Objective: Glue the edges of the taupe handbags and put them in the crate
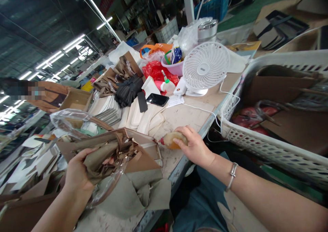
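My right hand is wrapped round a small squeeze bottle of amber liquid. The bottle lies nearly level, its red-collared nozzle pointing left at the edge of a brown handbag. My left hand grips the bag's bunched olive-brown lining, thumb on top and some fingers hidden in the folds. Plastic-wrapped handles hang over the bag's sides. A grey-green cloth flap spreads out below it on the worktable.
A white fan with a trailing cable stands at the back. Near it are a phone, pale panels and black straps. A white plastic crate is on the right. Another person is at far left.
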Demonstrator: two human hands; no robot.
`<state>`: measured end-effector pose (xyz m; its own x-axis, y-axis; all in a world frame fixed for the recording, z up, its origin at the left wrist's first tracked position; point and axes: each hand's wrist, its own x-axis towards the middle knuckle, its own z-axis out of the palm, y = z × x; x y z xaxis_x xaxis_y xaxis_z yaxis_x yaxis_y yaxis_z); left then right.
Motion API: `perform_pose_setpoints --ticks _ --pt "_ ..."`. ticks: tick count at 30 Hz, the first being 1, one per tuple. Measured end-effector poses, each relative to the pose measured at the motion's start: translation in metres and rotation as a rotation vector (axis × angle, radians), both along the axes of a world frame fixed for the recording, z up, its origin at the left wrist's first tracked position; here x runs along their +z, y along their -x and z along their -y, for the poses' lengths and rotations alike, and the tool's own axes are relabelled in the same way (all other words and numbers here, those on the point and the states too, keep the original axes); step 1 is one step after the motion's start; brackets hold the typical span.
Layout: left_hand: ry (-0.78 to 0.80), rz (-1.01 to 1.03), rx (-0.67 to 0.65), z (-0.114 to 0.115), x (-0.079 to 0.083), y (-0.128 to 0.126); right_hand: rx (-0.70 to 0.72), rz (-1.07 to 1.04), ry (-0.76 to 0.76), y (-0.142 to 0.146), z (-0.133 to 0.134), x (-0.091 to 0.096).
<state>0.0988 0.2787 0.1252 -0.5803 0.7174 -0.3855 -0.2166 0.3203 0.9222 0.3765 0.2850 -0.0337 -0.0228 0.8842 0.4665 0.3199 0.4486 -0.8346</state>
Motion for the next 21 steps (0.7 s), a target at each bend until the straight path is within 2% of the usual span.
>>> perform_pose_setpoints --ticks 3,7,12,21 --pt "-0.074 -0.001 -0.093 -0.001 -0.004 -0.001 -0.014 -0.012 -0.017 -0.005 0.005 0.001" --pt "-0.125 0.034 -0.073 -0.002 -0.011 -0.006 -0.029 -0.017 -0.028 -0.01 0.006 0.001" --pt "-0.152 0.037 -0.042 -0.004 -0.015 -0.011 0.029 0.015 -0.023 -0.006 -0.001 0.0" --pt "-0.156 0.053 -0.065 -0.009 -0.016 -0.008 -0.027 -0.024 -0.114 -0.004 -0.009 0.009"
